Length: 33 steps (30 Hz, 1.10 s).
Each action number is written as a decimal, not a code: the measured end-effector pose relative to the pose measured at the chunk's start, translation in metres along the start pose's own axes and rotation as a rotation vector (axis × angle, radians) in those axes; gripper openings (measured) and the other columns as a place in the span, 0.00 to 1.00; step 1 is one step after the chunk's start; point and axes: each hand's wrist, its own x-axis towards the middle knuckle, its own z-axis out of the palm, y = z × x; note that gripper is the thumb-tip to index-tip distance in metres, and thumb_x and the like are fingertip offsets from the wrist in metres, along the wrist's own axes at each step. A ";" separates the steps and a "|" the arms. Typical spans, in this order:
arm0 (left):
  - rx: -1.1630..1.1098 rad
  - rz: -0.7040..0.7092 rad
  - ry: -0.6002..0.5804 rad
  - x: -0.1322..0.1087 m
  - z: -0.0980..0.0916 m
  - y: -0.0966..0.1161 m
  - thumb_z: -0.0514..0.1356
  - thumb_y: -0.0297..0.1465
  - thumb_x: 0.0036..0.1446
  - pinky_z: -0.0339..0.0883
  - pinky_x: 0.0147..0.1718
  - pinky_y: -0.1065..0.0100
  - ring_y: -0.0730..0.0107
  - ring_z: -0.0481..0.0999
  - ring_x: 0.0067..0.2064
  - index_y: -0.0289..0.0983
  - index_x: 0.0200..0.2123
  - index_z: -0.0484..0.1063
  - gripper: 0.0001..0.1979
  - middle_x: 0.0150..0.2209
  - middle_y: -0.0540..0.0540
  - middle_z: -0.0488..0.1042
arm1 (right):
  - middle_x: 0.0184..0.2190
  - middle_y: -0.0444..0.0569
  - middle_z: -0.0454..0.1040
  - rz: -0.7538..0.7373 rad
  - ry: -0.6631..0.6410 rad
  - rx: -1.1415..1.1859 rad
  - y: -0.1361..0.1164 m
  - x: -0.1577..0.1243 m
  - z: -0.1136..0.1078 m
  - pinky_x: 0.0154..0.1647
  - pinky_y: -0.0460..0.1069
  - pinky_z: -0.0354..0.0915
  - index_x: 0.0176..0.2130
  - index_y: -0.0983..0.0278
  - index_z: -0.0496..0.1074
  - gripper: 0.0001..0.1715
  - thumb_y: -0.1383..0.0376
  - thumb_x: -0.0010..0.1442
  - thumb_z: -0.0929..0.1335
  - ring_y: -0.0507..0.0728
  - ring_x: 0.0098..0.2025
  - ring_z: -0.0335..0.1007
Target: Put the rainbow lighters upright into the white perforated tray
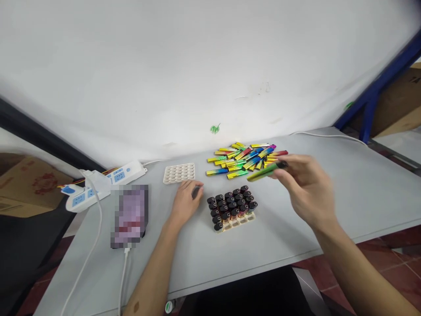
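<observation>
My right hand [305, 184] holds a yellow-green tube with a black cap [263, 172] between thumb and fingers, above the table right of the filled tray. My left hand [187, 199] rests on the table, fingers curled with a gap between thumb and fingers; a small dark shape shows there, too unclear to name. Between the hands, a cream tray [235, 223] bears rows of upright black-capped tubes [232, 205], with some bare slots along its near edge. A pile of shiny multicoloured tubes [243, 160] lies behind it. An unfilled white tray [179, 173] sits behind my left hand.
A white power strip [108, 184] with plugs and cables lies at the left of the grey table [279, 245]. Beside it is a pixelated phone-like device [130, 215] on a white cable. A white wall stands behind; cardboard boxes [29, 184] are at both sides.
</observation>
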 end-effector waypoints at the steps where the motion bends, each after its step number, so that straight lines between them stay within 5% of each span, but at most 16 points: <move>1: 0.000 0.001 -0.002 0.000 0.000 0.000 0.55 0.32 0.64 0.67 0.51 0.58 0.60 0.74 0.49 0.41 0.41 0.73 0.07 0.42 0.47 0.78 | 0.43 0.47 0.77 -0.044 -0.014 -0.024 -0.013 -0.007 -0.005 0.43 0.53 0.74 0.47 0.56 0.73 0.14 0.62 0.61 0.73 0.56 0.42 0.76; 5: -0.009 0.004 -0.007 -0.001 0.000 0.001 0.55 0.32 0.64 0.66 0.52 0.58 0.60 0.73 0.49 0.41 0.41 0.72 0.07 0.43 0.47 0.78 | 0.40 0.47 0.78 -0.203 -0.312 -0.123 -0.046 -0.035 -0.006 0.42 0.51 0.75 0.49 0.57 0.73 0.16 0.66 0.61 0.73 0.56 0.42 0.77; 11: -0.016 -0.014 -0.009 -0.001 0.002 0.000 0.55 0.32 0.64 0.66 0.53 0.57 0.60 0.73 0.50 0.41 0.42 0.72 0.07 0.43 0.47 0.78 | 0.43 0.51 0.76 -0.298 -0.564 -0.248 -0.029 -0.068 0.023 0.40 0.49 0.76 0.51 0.63 0.71 0.12 0.66 0.67 0.68 0.55 0.41 0.77; 21: -0.011 -0.023 -0.013 -0.001 0.001 0.001 0.55 0.32 0.63 0.65 0.53 0.56 0.59 0.73 0.51 0.41 0.41 0.72 0.07 0.44 0.46 0.78 | 0.41 0.51 0.78 -0.411 -0.559 -0.530 -0.014 -0.082 0.039 0.29 0.49 0.70 0.51 0.64 0.67 0.11 0.63 0.69 0.65 0.55 0.35 0.78; 25: -0.011 -0.010 -0.010 -0.001 0.001 0.000 0.55 0.32 0.64 0.65 0.53 0.56 0.59 0.73 0.51 0.41 0.42 0.72 0.07 0.44 0.46 0.78 | 0.33 0.46 0.79 -0.449 -0.410 -0.509 -0.018 -0.065 0.032 0.26 0.46 0.65 0.43 0.63 0.70 0.08 0.61 0.68 0.67 0.50 0.26 0.73; 29: -0.014 -0.004 -0.007 0.000 0.002 -0.001 0.54 0.33 0.64 0.66 0.53 0.55 0.58 0.73 0.50 0.41 0.41 0.72 0.08 0.44 0.46 0.78 | 0.27 0.44 0.76 -0.327 -0.262 -0.560 -0.001 -0.020 0.023 0.26 0.46 0.61 0.37 0.62 0.73 0.09 0.61 0.68 0.65 0.50 0.23 0.69; 33: -0.017 -0.007 -0.001 0.000 0.002 -0.001 0.54 0.33 0.63 0.66 0.52 0.55 0.58 0.73 0.50 0.41 0.41 0.72 0.08 0.43 0.46 0.78 | 0.37 0.48 0.78 -0.151 -0.443 -0.725 0.042 0.022 0.026 0.29 0.49 0.61 0.42 0.61 0.75 0.12 0.60 0.68 0.64 0.54 0.30 0.71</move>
